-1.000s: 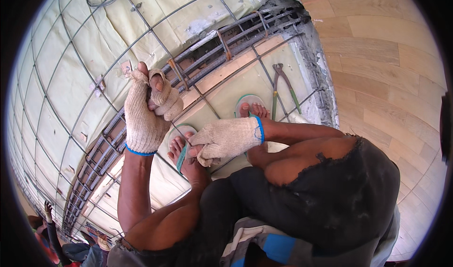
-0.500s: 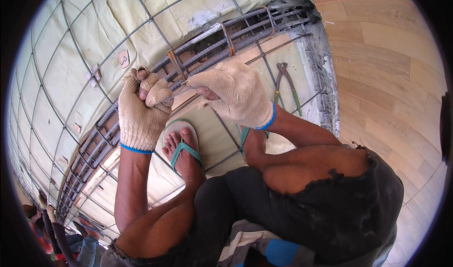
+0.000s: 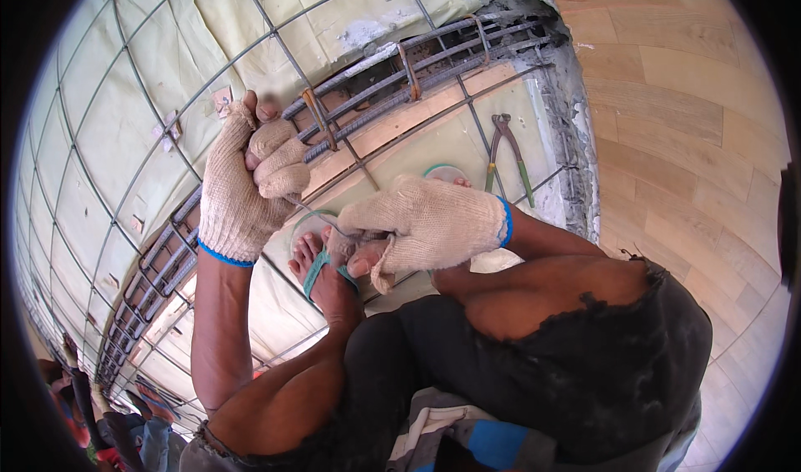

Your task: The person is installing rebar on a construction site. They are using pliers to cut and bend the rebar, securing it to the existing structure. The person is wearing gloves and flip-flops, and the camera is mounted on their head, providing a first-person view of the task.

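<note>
Pale sheeting (image 3: 219, 21) fills the left and far side, steel mesh (image 3: 274, 31) spread over it; wood-look floor (image 3: 667, 96) takes the right. Bar cage (image 3: 367, 118) runs from near left to far right across the sheeting. Other people (image 3: 154, 443) show at the near-left rim, too small to read.

Right hand (image 3: 425, 226): gloved, on the near right, fingers curled in and gripping a strand; exact pinch hidden by the glove. Left hand (image 3: 250, 188): gloved, farther left, clenched on the same strand, right beside the cage. Can't tell if it touches the bars.

Pincers (image 3: 517, 161), green handles, lie far and right of the right hand, apart from it. Head points far, handles near; right hand is the closer one.

Rusty stirrup (image 3: 318, 120) sits around the cage bars, just far-right of the left hand's fingers — left hand clearly nearer.

Thin wire (image 3: 315, 210) is that strand: bridges the gap between the hands, long axis from left hand at far left to right hand at near right. Length hidden in either palm — can't tell.
</note>
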{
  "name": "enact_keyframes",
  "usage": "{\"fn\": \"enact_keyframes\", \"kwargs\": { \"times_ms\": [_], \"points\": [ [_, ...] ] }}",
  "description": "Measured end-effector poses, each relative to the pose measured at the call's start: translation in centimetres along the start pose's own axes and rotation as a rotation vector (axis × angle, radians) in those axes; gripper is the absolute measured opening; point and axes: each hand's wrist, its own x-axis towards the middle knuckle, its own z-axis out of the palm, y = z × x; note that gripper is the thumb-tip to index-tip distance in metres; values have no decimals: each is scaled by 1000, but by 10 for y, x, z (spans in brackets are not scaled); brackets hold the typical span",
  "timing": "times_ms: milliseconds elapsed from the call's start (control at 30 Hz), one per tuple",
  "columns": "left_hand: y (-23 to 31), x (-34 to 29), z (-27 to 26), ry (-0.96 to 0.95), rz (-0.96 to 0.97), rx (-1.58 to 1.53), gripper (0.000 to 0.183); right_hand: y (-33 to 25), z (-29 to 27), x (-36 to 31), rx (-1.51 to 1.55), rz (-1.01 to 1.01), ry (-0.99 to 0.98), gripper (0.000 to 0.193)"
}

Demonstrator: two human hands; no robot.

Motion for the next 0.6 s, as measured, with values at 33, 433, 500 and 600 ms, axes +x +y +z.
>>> {"fn": "enact_keyframes", "kwargs": {
  "times_ms": [33, 433, 500, 600],
  "points": [
    [1, 2, -2, 93, 90, -32, 43, -14, -10, 3, -152, 17, 76, 32],
    [0, 2, -14, -303, -90, 82, 38, 24, -4, 13, 349, 598, -248, 23],
    [-7, 1, -11, -147, -35, 60, 44, 36, 8, 7, 497, 520, -134, 28],
    [-22, -4, 23, 139, 194, 145, 54, 37, 8, 6, 431, 444, 110, 33]
  ]
}}
